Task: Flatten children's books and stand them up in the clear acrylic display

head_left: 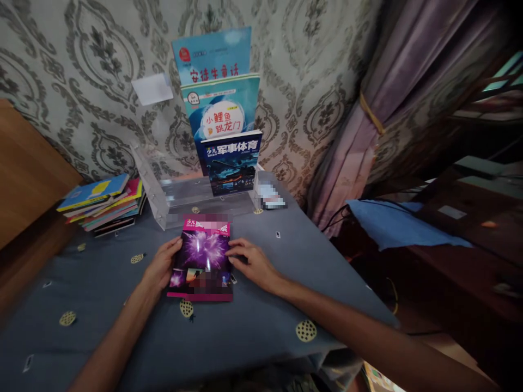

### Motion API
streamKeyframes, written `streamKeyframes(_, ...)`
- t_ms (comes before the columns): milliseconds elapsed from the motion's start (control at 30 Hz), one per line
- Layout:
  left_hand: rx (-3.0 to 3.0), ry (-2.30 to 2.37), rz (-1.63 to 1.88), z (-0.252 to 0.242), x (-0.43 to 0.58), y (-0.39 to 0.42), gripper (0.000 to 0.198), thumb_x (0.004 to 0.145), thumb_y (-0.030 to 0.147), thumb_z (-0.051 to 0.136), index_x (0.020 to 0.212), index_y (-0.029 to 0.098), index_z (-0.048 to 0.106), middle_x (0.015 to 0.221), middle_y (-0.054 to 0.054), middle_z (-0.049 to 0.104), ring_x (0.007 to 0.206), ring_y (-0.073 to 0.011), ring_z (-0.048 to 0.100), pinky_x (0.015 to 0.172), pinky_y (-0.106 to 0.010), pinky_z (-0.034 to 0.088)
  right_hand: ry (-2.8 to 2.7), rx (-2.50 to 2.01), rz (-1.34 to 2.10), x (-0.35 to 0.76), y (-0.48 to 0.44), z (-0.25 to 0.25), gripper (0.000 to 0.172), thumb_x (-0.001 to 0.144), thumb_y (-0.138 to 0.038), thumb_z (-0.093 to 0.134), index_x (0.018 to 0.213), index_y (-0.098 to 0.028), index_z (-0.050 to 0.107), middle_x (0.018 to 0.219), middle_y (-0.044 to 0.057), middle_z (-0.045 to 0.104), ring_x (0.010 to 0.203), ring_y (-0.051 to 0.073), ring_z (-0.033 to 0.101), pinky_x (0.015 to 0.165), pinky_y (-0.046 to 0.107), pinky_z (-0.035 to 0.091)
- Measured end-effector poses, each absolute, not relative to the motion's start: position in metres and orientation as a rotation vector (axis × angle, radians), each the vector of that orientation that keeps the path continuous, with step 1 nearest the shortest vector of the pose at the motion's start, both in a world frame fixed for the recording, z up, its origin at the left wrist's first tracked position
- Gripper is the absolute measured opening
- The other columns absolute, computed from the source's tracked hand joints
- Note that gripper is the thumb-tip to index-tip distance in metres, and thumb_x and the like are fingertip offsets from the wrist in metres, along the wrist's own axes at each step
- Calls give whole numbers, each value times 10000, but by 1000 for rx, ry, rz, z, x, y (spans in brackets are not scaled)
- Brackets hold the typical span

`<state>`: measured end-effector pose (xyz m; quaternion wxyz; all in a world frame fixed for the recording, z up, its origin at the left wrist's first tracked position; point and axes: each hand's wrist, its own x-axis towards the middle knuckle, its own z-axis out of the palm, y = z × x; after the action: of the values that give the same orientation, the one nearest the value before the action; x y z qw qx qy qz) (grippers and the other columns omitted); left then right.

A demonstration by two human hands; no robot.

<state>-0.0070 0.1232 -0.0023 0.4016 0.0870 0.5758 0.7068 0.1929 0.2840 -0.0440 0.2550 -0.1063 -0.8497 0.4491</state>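
Observation:
A pink and purple children's book [204, 256] with a bright starburst on its cover is between my hands, low in front of the rack. My left hand [165, 264] grips its left edge, thumb on the front and the other fingers partly hidden behind. At the right edge, my right hand [251, 264] has its thumb and fingers closed on the book's side. Behind it stands a clear acrylic book rack [180, 204]. In the rack's right part lean a dark blue book [232, 169], a teal book [223, 106] and a light blue book [212, 51], one behind another.
A stack of books [108, 198] lies left of the rack. A pixelated flat item [270, 195] rests at its right. The dark cloth-covered table [278, 305] ends at the right, near a tied purple curtain [347, 163] and a blue cloth [392, 223]. Patterned wallpaper is behind.

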Motion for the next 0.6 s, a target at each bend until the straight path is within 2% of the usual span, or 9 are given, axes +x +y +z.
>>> streamKeyframes(67, 249, 1426, 1787, -2, -4, 125, 311, 619, 210, 865, 900, 134, 753, 789, -49, 768, 659, -181, 708, 620, -253, 562, -2194, -359, 1335, 190, 288, -46, 139, 844, -175, 665, 939, -209, 762, 1194, 99, 638, 1004, 197, 652, 829, 333, 524)
streamKeyframes(167, 274, 1393, 1793, -2, 1, 128, 383, 561, 261, 910, 895, 145, 762, 819, -52, 775, 745, -210, 725, 675, -275, 572, -2000, -367, 1619, 185, 292, -49, 51, 801, -233, 712, 832, -194, 723, 934, 45, 652, 796, 152, 624, 692, 277, 504)
streamKeyframes(233, 298, 1379, 1790, -1, 4, 131, 441, 530, 296, 933, 912, 152, 766, 835, -54, 777, 788, -221, 727, 698, -279, 571, -1861, -313, 1859, 184, 294, -47, 139, 782, -313, 745, 817, -193, 683, 764, -10, 610, 647, 119, 568, 606, 251, 476)
streamKeyframes(333, 358, 1384, 1809, 6, 6, 138, 504, 508, 351, 951, 936, 160, 766, 847, -55, 777, 831, -230, 726, 706, -275, 564, -1706, -258, 2052, 185, 300, -37, 241, 753, -389, 777, 834, -193, 663, 702, -45, 583, 529, 81, 508, 526, 226, 428)
streamKeyframes(467, 490, 1397, 1859, 24, 9, 149, 515, 530, 408, 944, 953, 175, 766, 885, -49, 776, 860, -224, 721, 713, -259, 554, -1666, -220, 1949, 189, 312, -18, 230, 775, -392, 760, 886, -199, 698, 707, -38, 612, 524, 81, 532, 542, 231, 433)
streamKeyframes(600, 668, 1370, 1882, 44, 14, 158, 454, 622, 421, 898, 985, 186, 758, 942, -50, 769, 948, -237, 707, 804, -295, 554, -1744, -182, 1685, 192, 323, -2, 167, 829, -360, 692, 901, -211, 714, 727, -16, 642, 585, 111, 562, 598, 257, 463)
